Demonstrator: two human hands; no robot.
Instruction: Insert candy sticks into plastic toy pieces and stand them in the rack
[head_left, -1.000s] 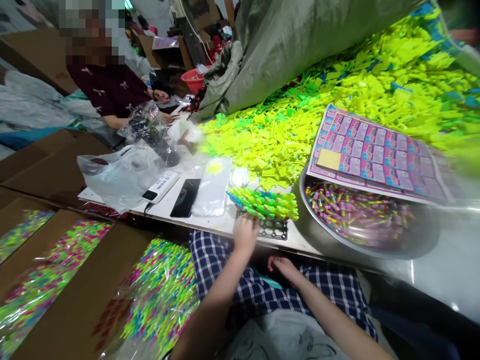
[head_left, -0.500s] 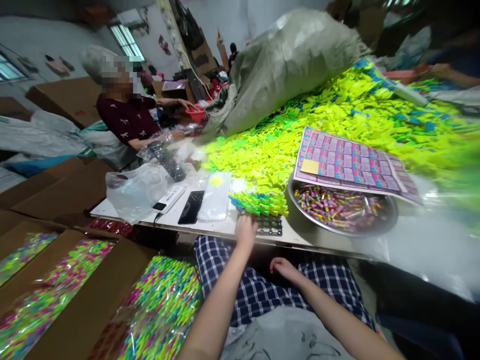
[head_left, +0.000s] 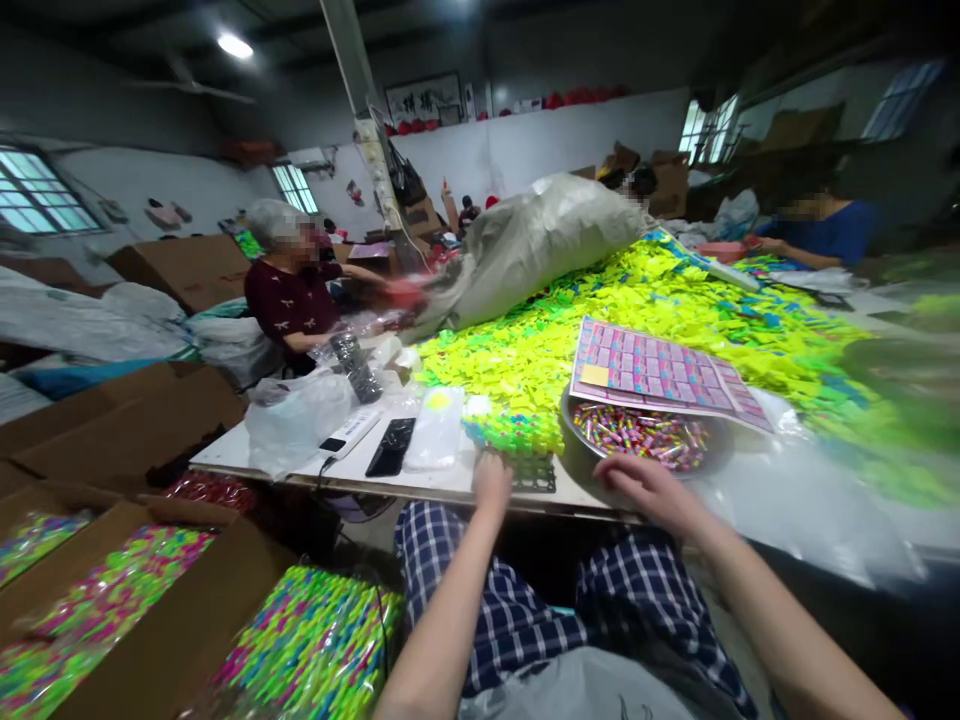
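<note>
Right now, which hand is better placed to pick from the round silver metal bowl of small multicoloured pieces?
Right, I'd judge. The right hand looks empty, fingers extended at the near side of the bowl. The left hand is farther off, beside the black plastic grid.

The black phone point(head_left: 391, 447) lies left of the silver metal bowl point(head_left: 646, 440). Pink printed sheets point(head_left: 660, 368) lie (partly) over the bowl.

Head-worn view from above the lap, forward and down over the table point(head_left: 442, 487), workshop beyond.
</note>
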